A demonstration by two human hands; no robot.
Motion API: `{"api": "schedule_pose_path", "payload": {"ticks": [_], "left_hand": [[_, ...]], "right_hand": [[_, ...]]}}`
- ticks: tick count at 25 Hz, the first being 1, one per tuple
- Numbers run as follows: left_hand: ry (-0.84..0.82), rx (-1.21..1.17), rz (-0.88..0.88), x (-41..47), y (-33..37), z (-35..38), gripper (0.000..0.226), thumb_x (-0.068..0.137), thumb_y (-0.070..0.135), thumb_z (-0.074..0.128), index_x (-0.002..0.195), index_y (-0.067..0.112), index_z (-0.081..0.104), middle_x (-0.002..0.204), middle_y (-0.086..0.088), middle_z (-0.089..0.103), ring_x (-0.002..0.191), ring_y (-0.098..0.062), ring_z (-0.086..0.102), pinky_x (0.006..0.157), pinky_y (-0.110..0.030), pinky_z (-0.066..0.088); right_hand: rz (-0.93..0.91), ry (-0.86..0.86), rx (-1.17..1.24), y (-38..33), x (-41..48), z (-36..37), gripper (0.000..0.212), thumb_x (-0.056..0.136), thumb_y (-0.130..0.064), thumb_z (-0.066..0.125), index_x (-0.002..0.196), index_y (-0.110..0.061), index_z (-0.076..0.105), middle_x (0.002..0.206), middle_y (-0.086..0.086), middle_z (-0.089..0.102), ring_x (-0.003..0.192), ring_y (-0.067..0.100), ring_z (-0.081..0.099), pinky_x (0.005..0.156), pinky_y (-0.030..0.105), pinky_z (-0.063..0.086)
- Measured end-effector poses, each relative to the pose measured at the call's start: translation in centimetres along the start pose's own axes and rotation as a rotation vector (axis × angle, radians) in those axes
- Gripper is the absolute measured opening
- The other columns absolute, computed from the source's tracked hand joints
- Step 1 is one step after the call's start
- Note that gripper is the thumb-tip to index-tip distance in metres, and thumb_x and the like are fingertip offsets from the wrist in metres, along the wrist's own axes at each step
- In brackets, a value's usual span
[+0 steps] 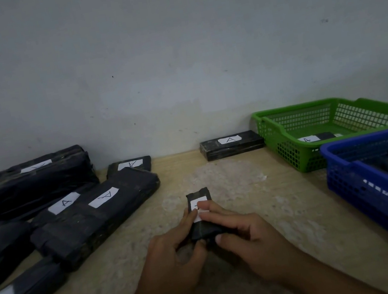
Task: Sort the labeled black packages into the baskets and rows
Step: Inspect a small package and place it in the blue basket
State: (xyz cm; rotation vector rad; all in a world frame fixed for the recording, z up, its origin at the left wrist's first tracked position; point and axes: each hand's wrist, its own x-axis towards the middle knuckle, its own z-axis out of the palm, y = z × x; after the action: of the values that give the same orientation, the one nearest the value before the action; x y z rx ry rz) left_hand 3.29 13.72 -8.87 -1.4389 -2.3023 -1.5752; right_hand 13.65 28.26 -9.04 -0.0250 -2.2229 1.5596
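The small black package (198,195) is mid tabletop (258,187), pinched by 2 grips, left grip (171,253) and right grip (250,233) (fingers (207,204) partly cover its white label (194,203)), left of the green basket (285,131) and blue basket (341,173).

Label (200,200) of held package (203,231) half-covered

You have bare bench (232,181) through the middle, running back to the wall. On your left a pile of black packages (91,215) blocks passage; on your right the green basket (288,131) and blue basket (346,172) crowd the edge.
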Motion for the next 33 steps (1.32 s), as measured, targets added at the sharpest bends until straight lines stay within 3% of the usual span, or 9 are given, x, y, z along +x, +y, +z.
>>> {"api": "schedule_pose_path", "payload": {"ticks": [4,7,11,13,16,18,24,29,33], "left_hand": [[-0.003,0.026,0.032,0.0,0.1,0.0,0.06,0.08,0.02,0.073,0.131,0.037,0.047,0.125,0.016,0.061,0.108,0.014,0.057,0.093,-0.006,0.043],[0.022,-0.035,0.001,0.0,0.2,-0.1,0.058,0.079,0.017,0.072,0.131,0.033,0.051,0.13,0.014,0.059,0.115,0.008,0.056,0.099,-0.012,0.043],[0.044,-0.156,-0.097,0.1,1.0,-0.5,0.049,0.086,-0.002,0.057,0.118,0.035,0.06,0.098,0.041,0.064,0.098,0.016,0.06,0.078,-0.001,0.045],[0.055,-0.255,-0.114,0.4,0.9,-0.7,0.045,0.081,0.002,0.046,0.105,0.034,0.068,0.096,0.04,0.066,0.099,0.014,0.06,0.079,-0.002,0.044],[0.099,-0.459,-0.212,0.9,-0.1,-0.6,0.045,0.074,0.01,0.041,0.096,0.025,0.077,0.105,0.012,0.073,0.105,-0.008,0.066,0.09,-0.027,0.051],[0.134,-0.553,-0.323,1.2,-0.9,-0.3,0.034,0.086,0.007,0.044,0.102,0.021,0.072,0.106,0.002,0.074,0.104,-0.019,0.067,0.089,-0.043,0.053],[0.365,-0.248,-0.415,1.4,-1.2,0.0,0.018,0.095,0.015,0.055,0.108,0.027,0.056,0.116,0.008,0.059,0.103,-0.011,0.06,0.09,-0.03,0.046],[0.109,-0.022,-0.129,0.5,-0.2,0.4,0.032,0.087,0.029,0.065,0.114,0.04,0.054,0.123,0.023,0.052,0.114,0.012,0.047,0.094,-0.02,0.045],[-0.002,-0.017,-0.098,0.4,-0.7,0.3,0.056,0.079,0.06,0.055,0.131,0.051,0.038,0.146,0.024,0.039,0.134,0.008,0.034,0.111,-0.023,0.034]], "right_hand": [[-0.019,0.132,-0.023,0.5,0.0,0.1,0.054,0.074,-0.022,0.057,0.126,-0.009,0.063,0.137,-0.005,0.058,0.129,-0.005,0.048,0.107,0.014,0.038],[-0.024,0.131,-0.054,0.4,-0.1,0.3,0.048,0.08,-0.011,0.061,0.128,-0.01,0.062,0.136,-0.009,0.058,0.128,-0.006,0.048,0.108,0.015,0.038],[-0.014,0.143,0.069,-0.3,0.2,-0.4,0.04,0.084,-0.025,0.068,0.123,-0.032,0.066,0.142,-0.013,0.054,0.131,0.003,0.05,0.103,0.02,0.044],[0.081,0.266,0.162,-0.3,0.7,-0.9,0.036,0.088,-0.029,0.068,0.123,-0.039,0.063,0.132,-0.013,0.061,0.117,0.007,0.062,0.093,0.024,0.052],[0.24,0.37,0.244,0.0,1.1,-1.6,0.039,0.094,-0.012,0.061,0.129,-0.029,0.056,0.115,-0.014,0.067,0.085,-0.005,0.069,0.067,0.017,0.054],[0.281,0.373,0.302,0.1,1.2,-1.9,0.035,0.091,-0.006,0.063,0.122,-0.021,0.061,0.116,0.003,0.069,0.083,0.008,0.072,0.067,0.025,0.057],[0.222,0.455,0.249,-0.1,0.9,-1.7,0.05,0.074,-0.008,0.082,0.115,-0.026,0.061,0.109,-0.002,0.068,0.088,0.007,0.072,0.068,0.021,0.056],[0.166,0.246,0.316,-0.2,0.4,-1.0,0.043,0.073,-0.012,0.084,0.111,-0.026,0.071,0.112,0.004,0.071,0.095,0.019,0.072,0.074,0.026,0.057],[0.143,0.198,0.334,-0.1,0.5,-0.6,0.036,0.088,0.002,0.063,0.12,-0.013,0.069,0.121,0.003,0.071,0.09,0.02,0.071,0.066,0.029,0.056]]}}
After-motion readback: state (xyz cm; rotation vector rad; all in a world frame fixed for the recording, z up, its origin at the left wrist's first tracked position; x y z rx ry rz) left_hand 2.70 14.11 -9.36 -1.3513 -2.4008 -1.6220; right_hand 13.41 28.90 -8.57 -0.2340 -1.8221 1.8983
